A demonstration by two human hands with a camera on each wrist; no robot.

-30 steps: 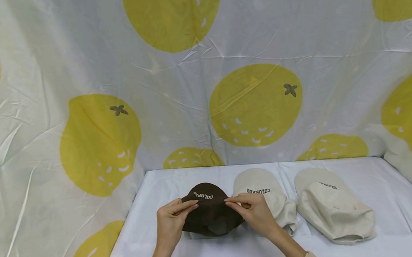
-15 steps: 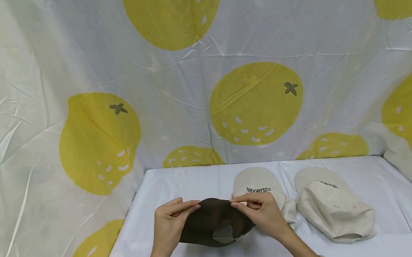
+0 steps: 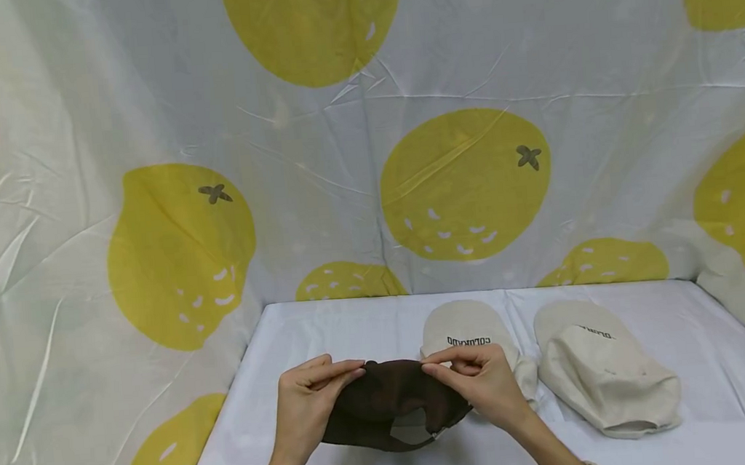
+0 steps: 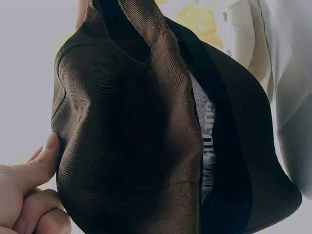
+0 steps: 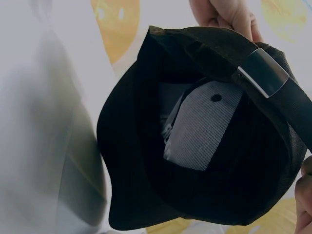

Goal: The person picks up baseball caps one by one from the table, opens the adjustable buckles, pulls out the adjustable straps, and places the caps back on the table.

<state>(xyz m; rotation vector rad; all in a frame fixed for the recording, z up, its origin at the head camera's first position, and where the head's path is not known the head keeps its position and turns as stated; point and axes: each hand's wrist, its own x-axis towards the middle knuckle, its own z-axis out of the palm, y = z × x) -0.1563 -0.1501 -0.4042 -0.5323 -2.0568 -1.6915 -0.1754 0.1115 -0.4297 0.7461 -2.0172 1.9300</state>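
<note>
A dark brown baseball cap (image 3: 373, 402) hangs between both hands above the white table. My left hand (image 3: 309, 405) pinches its crown on the left with thumb and forefinger. On the right, my right hand (image 3: 479, 385) pinches the crown the same way. The strap opening faces the head camera, and the front lettering is hidden there. In the right wrist view the cap's dark inside shows, with a pale mesh lining patch (image 5: 207, 126) and a metal strap buckle (image 5: 264, 73). The left wrist view shows the twill crown (image 4: 117, 136) close up.
Two cream caps lie on the white-covered table (image 3: 328, 331): one cap (image 3: 461, 320) just behind my right hand, another cap (image 3: 610, 381) farther right. A white curtain (image 3: 318, 215) with yellow lemons hangs behind and at the sides.
The brown cap has tipped, taking its lettering out of the head view and bringing the strap opening into sight. Both hands keep their pinch; the right has shifted slightly right.
</note>
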